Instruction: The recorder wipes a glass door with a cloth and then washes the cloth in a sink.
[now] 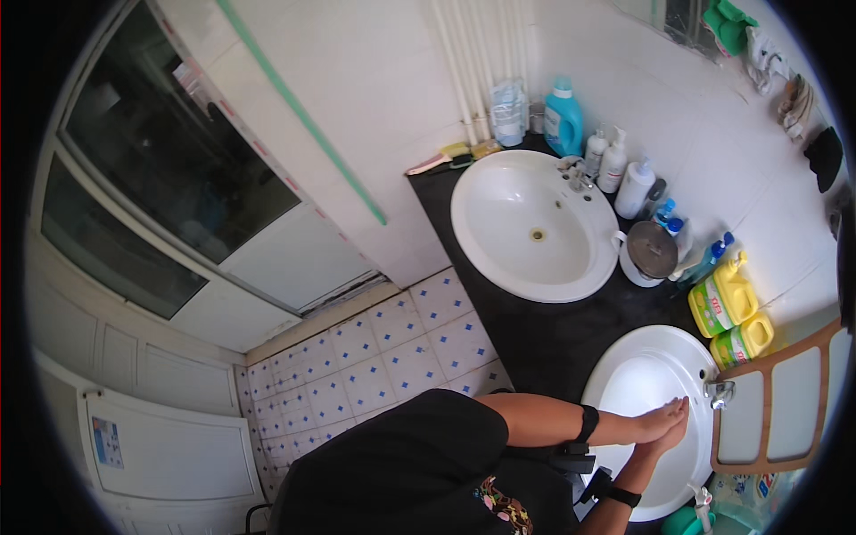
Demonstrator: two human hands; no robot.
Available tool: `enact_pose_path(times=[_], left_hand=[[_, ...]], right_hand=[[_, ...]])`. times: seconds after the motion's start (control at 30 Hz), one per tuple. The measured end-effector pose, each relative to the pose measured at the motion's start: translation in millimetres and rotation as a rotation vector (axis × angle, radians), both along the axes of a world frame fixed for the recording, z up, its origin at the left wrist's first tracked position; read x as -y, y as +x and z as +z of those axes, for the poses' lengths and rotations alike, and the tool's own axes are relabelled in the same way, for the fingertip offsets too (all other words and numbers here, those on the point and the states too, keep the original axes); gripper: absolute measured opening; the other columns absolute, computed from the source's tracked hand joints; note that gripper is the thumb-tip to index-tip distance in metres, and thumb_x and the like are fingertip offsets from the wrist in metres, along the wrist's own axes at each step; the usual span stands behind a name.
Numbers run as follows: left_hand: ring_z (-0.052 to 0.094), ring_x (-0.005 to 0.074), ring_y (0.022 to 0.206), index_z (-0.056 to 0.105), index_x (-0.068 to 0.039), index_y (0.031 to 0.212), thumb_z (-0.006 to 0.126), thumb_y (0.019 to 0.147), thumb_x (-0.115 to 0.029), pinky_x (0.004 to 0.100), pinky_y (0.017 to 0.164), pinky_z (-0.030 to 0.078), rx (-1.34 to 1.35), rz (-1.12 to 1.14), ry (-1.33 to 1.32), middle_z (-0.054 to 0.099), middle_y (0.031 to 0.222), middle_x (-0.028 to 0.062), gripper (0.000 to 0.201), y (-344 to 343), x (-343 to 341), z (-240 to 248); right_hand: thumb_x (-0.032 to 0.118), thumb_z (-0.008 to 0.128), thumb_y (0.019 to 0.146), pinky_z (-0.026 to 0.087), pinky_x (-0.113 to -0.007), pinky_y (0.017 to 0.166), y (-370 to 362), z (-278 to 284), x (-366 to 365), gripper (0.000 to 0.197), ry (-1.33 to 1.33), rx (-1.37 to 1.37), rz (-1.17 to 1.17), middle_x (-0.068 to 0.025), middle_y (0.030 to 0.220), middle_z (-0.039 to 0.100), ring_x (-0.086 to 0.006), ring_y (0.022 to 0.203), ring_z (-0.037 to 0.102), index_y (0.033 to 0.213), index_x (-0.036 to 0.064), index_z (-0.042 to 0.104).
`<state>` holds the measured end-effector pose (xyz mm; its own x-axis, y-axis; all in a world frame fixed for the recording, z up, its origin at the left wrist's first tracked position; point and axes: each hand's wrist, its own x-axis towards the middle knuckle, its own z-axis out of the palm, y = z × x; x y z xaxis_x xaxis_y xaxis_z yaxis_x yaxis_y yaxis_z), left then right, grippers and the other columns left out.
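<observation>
White oval ceramic washbasin [637, 379] sits at the lower right of the frame, set into a glossy black surface [544, 337] that runs diagonally up to the top centre. Over its bowl, the left hand [658, 423] and the right hand [670, 439] are pressed together, fingers pointing toward a chrome tap [720, 393] at the basin's right edge. Whether anything lies between the palms cannot be told. Each wrist wears a black band.

Above centre, a second white oval basin [497, 218] is set in the same surface. Behind it, near the tiled wall, stand a turquoise plastic bottle [563, 125] and a white pump bottle [613, 165]; a white pot with a dark grey lid [651, 251] is just beside its right rim. Two yellow plastic jugs [727, 297] stand farther right.

White floor tiles with small blue diamonds [383, 357] spread left of centre, below a pale-framed door with dark glass [169, 134] at upper left. A green strip [303, 120] slants down the upper wall.
</observation>
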<state>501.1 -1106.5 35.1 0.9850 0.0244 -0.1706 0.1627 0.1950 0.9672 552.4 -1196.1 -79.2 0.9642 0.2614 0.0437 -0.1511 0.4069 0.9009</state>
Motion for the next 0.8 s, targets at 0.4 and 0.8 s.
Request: enact_pose_path(times=[0.4, 0.8], left_hand=[[0.048, 0.0204, 0.108, 0.051, -0.004, 0.113, 0.034, 0.094, -0.05, 0.0294, 0.09, 0.038, -0.237, -0.073, -0.281, 0.052, 0.115, 0.0129, 0.053, 32, 15, -50], [0.053, 0.015, 0.07, 0.054, -0.011, 0.085, 0.051, 0.088, -0.04, 0.0277, 0.061, 0.044, -0.301, -0.2, -0.819, 0.055, 0.077, 0.0001, 0.029, 30, 6, -21]], right_hand=[[0.02, 0.038, 0.094, 0.027, -0.034, 0.105, -71, 149, -48, 0.043, -2.615, 0.21, -0.083, -0.0181, 0.132, 0.045, -0.0282, 0.125, 0.039, 0.127, -0.0065, 0.044], [0.006, 0.047, 0.088, 0.04, -0.036, 0.091, -51, 137, -33, 0.041, -2.653, 0.437, -0.42, -0.0187, 0.11, 0.054, -0.0282, 0.102, 0.054, 0.128, -0.0001, 0.043]])
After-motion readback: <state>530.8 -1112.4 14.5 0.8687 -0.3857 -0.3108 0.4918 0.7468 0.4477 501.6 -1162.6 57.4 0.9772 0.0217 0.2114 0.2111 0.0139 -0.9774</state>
